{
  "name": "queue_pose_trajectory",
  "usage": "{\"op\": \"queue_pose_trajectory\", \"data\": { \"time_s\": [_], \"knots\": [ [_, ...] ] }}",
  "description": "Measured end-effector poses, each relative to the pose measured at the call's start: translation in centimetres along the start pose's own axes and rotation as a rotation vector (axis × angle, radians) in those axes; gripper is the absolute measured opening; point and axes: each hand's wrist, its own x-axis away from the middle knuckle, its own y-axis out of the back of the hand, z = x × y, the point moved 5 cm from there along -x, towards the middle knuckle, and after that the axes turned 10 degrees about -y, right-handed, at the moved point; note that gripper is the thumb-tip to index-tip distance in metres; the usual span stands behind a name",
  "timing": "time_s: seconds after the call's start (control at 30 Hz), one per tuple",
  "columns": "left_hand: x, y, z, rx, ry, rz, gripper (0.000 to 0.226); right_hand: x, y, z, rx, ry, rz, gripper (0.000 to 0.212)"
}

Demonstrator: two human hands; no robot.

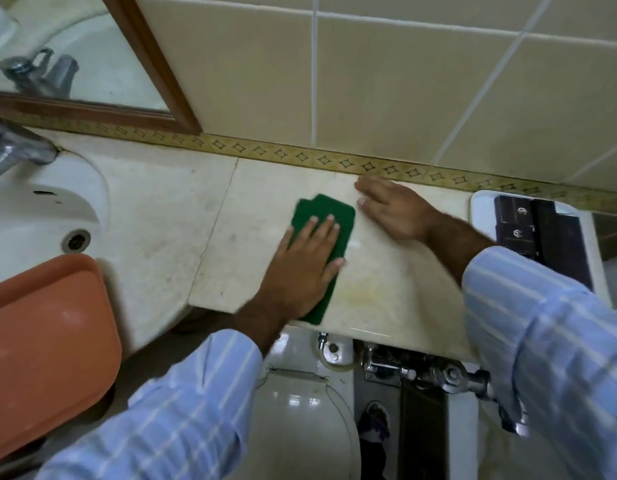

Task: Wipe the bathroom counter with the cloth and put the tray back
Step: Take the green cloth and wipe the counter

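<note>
Green cloth [326, 216] lies flat on the beige tabletop [386, 289], long axis running from front edge toward the wall, pinned under the left hand [301, 268] with fingers [329, 233] spread, while the right hand [393, 211] rests flat just beside it, empty, and the white tray [482, 209] waits far right.

Your green cloth [326, 216] looks coarse and matt, like a fibrous scouring pad. The tabletop [386, 282] under it is polished cream stone, faintly glossy. The orange tray [47, 327] reads as smooth plastic with a dull sheen. The wall tiles [386, 88] are glazed ceramic, the tap [12, 147] shiny chrome metal, and your sleeves [549, 334] striped woven cloth.
</note>
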Motion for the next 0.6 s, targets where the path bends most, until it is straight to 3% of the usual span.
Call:
{"op": "queue_pose_trajectory", "data": {
  "time_s": [0.07,0.13,0.2,0.3,0.43,0.6],
  "knots": [
    [0.5,1.3,1.6,0.184,0.070,-0.104,0.058,2.0,1.5,1.8,-0.138,-0.097,-0.299,0.035],
    [1.7,2.7,6.6,0.206,0.286,-0.256,0.059,5.0,0.1,5.4,-0.219,-0.096,-0.453,0.029],
    [3.1,3.1,10.4,0.020,0.389,-0.266,0.059,6.3,-4.0,9.9,-0.153,-0.040,-0.362,0.041],
    [3.1,2.3,11.1,-0.101,0.358,-0.251,0.055,6.2,-10.1,12.3,0.027,-0.110,-0.274,0.079],
    [3.0,2.3,11.1,-0.144,0.349,-0.256,0.055,5.9,-10.8,9.8,0.025,-0.144,-0.384,0.079],
    [2.9,2.2,11.2,-0.158,0.331,-0.249,0.057,10.3,-9.2,2.9,0.007,-0.445,-0.455,0.079]
  ]
}}
